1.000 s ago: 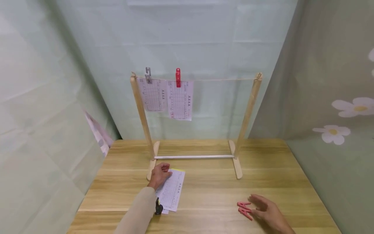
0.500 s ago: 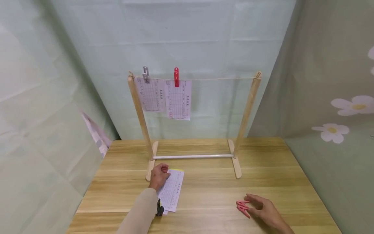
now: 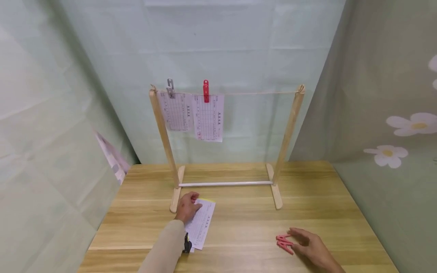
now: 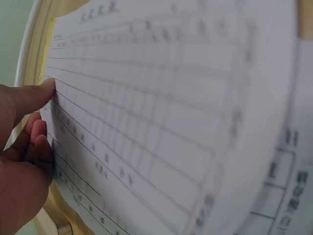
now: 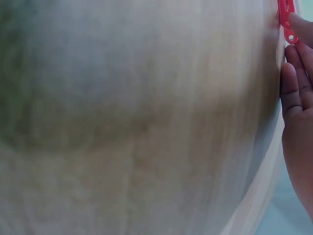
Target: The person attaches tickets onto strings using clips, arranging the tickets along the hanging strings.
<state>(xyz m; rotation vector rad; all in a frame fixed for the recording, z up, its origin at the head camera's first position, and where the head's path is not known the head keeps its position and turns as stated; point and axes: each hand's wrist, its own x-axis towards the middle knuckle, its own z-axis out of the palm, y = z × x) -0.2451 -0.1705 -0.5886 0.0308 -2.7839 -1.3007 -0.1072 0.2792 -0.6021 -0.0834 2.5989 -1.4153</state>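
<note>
My left hand (image 3: 186,207) pinches the edge of a printed paper form (image 3: 203,220), thumb on top and fingers curled beneath. In the left wrist view that form (image 4: 146,98) bends upward, with another printed sheet (image 4: 279,196) behind it. Two pink-red clothespins (image 3: 284,238) lie side by side at the right. My right hand (image 3: 312,246) is at their near ends, thumb and forefinger apart; contact is unclear from the head view. In the right wrist view the thumb overlaps one clothespin (image 5: 288,7).
A wooden stand (image 3: 290,132) carries a string (image 3: 259,93) between its posts. Two printed forms hang there, from a grey clip (image 3: 170,89) and a red clip (image 3: 206,91). A white rod (image 3: 225,184) joins the feet. Fabric walls (image 3: 218,57) surround the wooden table (image 3: 239,220).
My right hand has moved left, closer round the clothespins. My left hand stays at the form's edge. The head view has shifted slightly.
</note>
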